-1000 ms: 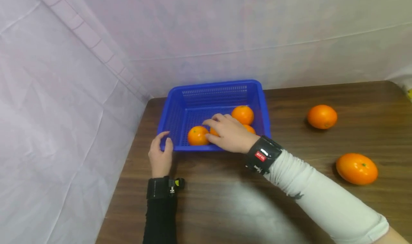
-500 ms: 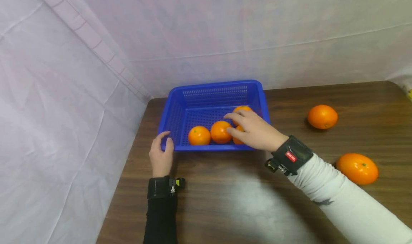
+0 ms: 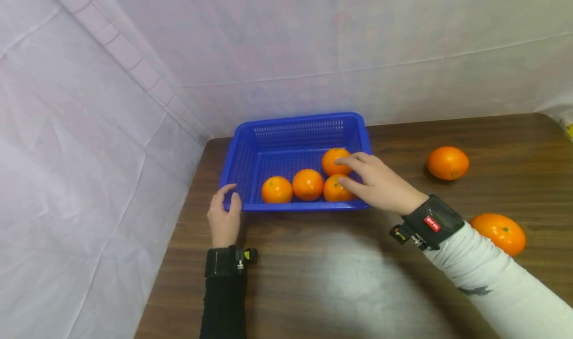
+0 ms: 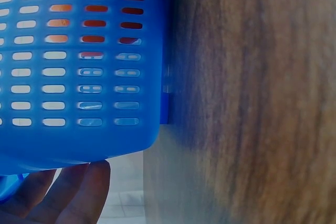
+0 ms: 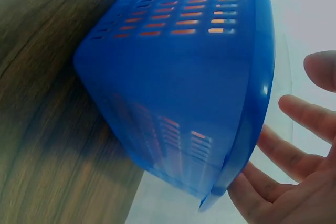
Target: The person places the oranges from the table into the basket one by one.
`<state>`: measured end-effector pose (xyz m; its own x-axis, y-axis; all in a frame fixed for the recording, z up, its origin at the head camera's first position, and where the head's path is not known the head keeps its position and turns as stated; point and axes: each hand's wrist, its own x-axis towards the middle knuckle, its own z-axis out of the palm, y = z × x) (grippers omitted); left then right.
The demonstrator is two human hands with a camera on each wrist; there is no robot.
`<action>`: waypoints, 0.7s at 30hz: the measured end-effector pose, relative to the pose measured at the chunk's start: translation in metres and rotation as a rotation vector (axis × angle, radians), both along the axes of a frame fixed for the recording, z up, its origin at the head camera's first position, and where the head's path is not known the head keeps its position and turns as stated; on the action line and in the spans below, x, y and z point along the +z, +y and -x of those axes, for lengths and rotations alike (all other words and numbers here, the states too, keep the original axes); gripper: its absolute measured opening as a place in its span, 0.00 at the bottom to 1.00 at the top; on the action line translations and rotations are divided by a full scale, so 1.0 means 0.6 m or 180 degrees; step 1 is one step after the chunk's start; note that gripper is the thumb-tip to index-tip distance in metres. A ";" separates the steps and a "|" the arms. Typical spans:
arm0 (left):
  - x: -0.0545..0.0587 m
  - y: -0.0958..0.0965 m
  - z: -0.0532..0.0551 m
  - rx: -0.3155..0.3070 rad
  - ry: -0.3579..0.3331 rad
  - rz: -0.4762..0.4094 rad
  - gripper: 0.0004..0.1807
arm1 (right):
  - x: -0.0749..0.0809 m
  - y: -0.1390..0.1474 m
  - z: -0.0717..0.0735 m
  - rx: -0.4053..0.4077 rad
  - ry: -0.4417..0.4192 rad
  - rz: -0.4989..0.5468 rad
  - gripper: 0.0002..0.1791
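A blue plastic basket (image 3: 295, 207) with slotted walls stands on the table. Several oranges (image 3: 308, 184) lie inside it, gathered toward its front and right. My left hand (image 3: 224, 220) grips the basket's front left corner, thumb and forefinger over the rim; the left wrist view shows its fingers (image 4: 86, 195) against the outer wall. Above the basket's right side, my right hand (image 3: 380, 184) is held with fingers spread and nothing in its grasp. It partly covers the orange (image 3: 336, 189) in the front right corner. In the right wrist view its fingers (image 5: 286, 153) are beside the rim.
Two more oranges lie on the wooden table (image 3: 291, 279) to the right: one farther back (image 3: 447, 163) and another nearer orange (image 3: 501, 233), partly behind the right forearm. White cloth (image 3: 277, 41) hangs behind the basket and along the left.
My right hand has drawn back to the right from over the oranges to the basket's right rim, uncovering them. My left hand and the basket stay in place.
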<state>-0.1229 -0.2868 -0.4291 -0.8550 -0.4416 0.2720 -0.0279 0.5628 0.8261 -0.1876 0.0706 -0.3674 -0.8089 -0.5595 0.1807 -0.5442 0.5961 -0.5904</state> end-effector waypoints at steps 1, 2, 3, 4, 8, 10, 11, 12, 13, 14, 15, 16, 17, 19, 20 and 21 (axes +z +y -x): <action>-0.001 0.000 0.000 -0.0004 0.0003 0.0003 0.16 | 0.000 0.003 0.000 -0.0016 0.0010 0.0010 0.25; -0.001 0.000 0.000 -0.0009 0.0008 0.0003 0.16 | 0.000 0.006 -0.001 -0.0033 0.0007 0.0017 0.25; -0.001 0.000 0.000 -0.0011 0.0011 -0.0002 0.16 | 0.000 0.009 -0.002 -0.0052 -0.0004 0.0017 0.25; 0.000 0.000 -0.001 -0.0014 0.0015 -0.0003 0.16 | -0.001 0.012 -0.002 -0.0070 -0.0012 0.0021 0.25; 0.000 0.000 -0.001 -0.0025 0.0019 -0.0001 0.16 | -0.002 0.027 -0.003 -0.0136 -0.0063 0.0020 0.25; -0.001 0.000 -0.001 -0.0021 0.0026 0.0004 0.16 | -0.004 0.035 -0.002 -0.0156 -0.0052 0.0007 0.26; -0.001 0.000 -0.001 -0.0019 0.0028 0.0009 0.16 | -0.005 0.039 -0.002 -0.0173 -0.0049 0.0005 0.26; -0.002 -0.001 -0.001 -0.0018 0.0035 0.0009 0.16 | -0.005 0.044 -0.001 -0.0191 -0.0051 0.0001 0.26; -0.002 -0.001 -0.001 -0.0017 0.0038 0.0010 0.16 | -0.006 0.048 -0.001 -0.0211 -0.0054 -0.0011 0.26; -0.002 -0.001 -0.001 -0.0013 0.0041 0.0008 0.16 | -0.007 0.052 0.000 -0.0234 -0.0062 -0.0019 0.27; -0.001 -0.001 -0.001 -0.0009 0.0042 0.0009 0.16 | -0.007 0.057 0.000 -0.0257 -0.0071 -0.0023 0.27; -0.001 -0.001 -0.001 -0.0007 0.0041 0.0008 0.16 | -0.008 0.062 0.000 -0.0282 -0.0086 -0.0024 0.27; -0.001 -0.001 -0.001 -0.0008 0.0039 0.0004 0.16 | -0.009 0.066 0.000 -0.0305 -0.0093 -0.0021 0.27; 0.000 0.000 -0.002 -0.0006 0.0034 0.0000 0.16 | -0.011 0.076 0.001 -0.0347 -0.0078 -0.0029 0.27; 0.000 0.000 -0.002 -0.0006 0.0034 -0.0002 0.16 | -0.013 0.081 0.002 -0.0372 -0.0049 -0.0023 0.27; 0.000 0.000 -0.001 -0.0008 0.0032 -0.0002 0.16 | -0.014 0.086 0.002 -0.0396 -0.0015 -0.0018 0.27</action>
<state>-0.1222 -0.2868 -0.4293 -0.8533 -0.4396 0.2804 -0.0180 0.5624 0.8267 -0.1890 0.1224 -0.3757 -0.8730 -0.4557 0.1738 -0.4630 0.6622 -0.5892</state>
